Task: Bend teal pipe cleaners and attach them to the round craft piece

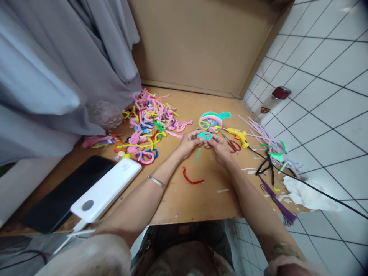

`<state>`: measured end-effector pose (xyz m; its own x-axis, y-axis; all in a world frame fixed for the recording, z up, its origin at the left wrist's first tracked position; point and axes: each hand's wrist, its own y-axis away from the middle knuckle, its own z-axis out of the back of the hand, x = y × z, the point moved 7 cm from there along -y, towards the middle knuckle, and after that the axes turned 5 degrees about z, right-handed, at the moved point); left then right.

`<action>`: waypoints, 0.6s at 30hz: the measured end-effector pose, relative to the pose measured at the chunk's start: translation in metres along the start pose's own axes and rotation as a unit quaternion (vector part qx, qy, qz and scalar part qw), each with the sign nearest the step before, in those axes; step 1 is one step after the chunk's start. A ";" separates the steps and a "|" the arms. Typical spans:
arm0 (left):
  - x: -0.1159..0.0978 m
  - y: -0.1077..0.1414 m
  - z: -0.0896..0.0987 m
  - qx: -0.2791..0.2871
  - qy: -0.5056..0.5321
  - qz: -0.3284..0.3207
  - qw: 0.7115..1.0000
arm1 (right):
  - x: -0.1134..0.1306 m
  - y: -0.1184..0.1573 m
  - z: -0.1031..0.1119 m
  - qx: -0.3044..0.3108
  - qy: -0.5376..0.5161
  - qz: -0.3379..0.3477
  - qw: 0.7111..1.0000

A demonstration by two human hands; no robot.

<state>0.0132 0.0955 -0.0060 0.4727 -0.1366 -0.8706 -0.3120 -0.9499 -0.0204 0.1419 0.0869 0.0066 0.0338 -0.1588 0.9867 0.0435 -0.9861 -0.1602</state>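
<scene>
Between my two hands is a teal pipe cleaner (204,136) bent into a flat loop. The fingers of my left hand (190,142) pinch its left end, and those of my right hand (218,145) pinch its right end. Just behind them stands a round, clear-fronted piece (211,123) edged with pink, yellow and teal pipe cleaners, a teal strip sticking out at its upper right. A short teal piece (197,155) lies below my left hand. Closer to me is a curved red pipe cleaner (192,180). Red-handled scissors (234,145) rest right of my right hand.
A yellow glue gun (240,136) trails a black cord rightward. Tangled pipe cleaners (149,115) pile up at left, behind a white power bank (106,189) and a black phone (69,191). At right lie lilac stems (258,130), a purple tassel (277,201) and white tissue (307,193).
</scene>
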 end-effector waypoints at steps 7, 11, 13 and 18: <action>-0.003 -0.001 0.001 -0.019 -0.012 -0.012 1.000 | 0.015 0.005 -0.003 -0.006 0.025 0.039 0.999; -0.003 0.000 0.001 -0.015 -0.025 -0.015 0.999 | 0.016 0.006 -0.002 -0.019 0.050 0.053 0.997; -0.002 0.000 0.001 -0.013 -0.035 -0.015 0.999 | 0.014 0.005 -0.001 -0.024 0.057 0.052 0.997; 0.003 -0.002 0.002 -0.017 -0.053 -0.011 0.998 | 0.010 0.004 0.000 -0.031 0.055 0.049 0.997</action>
<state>0.0134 0.0975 -0.0094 0.3880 -0.0875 -0.9175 -0.2735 -0.9616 -0.0239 0.1428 0.0816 0.0159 -0.0743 -0.2560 0.9638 -0.0160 -0.9661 -0.2578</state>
